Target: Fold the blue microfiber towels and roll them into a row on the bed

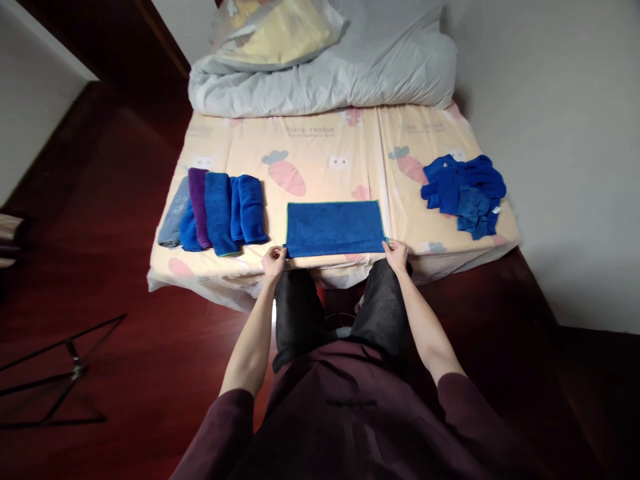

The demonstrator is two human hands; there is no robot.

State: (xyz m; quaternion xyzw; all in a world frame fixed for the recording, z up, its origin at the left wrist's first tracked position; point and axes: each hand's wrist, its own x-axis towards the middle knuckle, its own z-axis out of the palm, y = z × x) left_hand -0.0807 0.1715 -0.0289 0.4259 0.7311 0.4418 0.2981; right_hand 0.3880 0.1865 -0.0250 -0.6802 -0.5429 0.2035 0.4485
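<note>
A blue towel (333,225) with thin green edging lies spread as a flat rectangle near the front of the bed. Its near edge looks turned over in a narrow strip. My left hand (274,261) pinches the near left corner. At the near right corner, the fingers of my right hand (397,255) are closed on the cloth in the same way. Left of the towel, several rolled or folded towels lie side by side: a grey one (175,213), a purple one (199,207) and blue ones (219,212). To the right is a crumpled heap of blue cloths (465,190).
The bed (320,160) has a cream sheet printed with carrots. A bunched white quilt (320,87) and a yellow pillow (285,33) lie at its far end. A black tripod-like stand (75,373) is on the dark red floor at left; a wall (560,133) rises at right.
</note>
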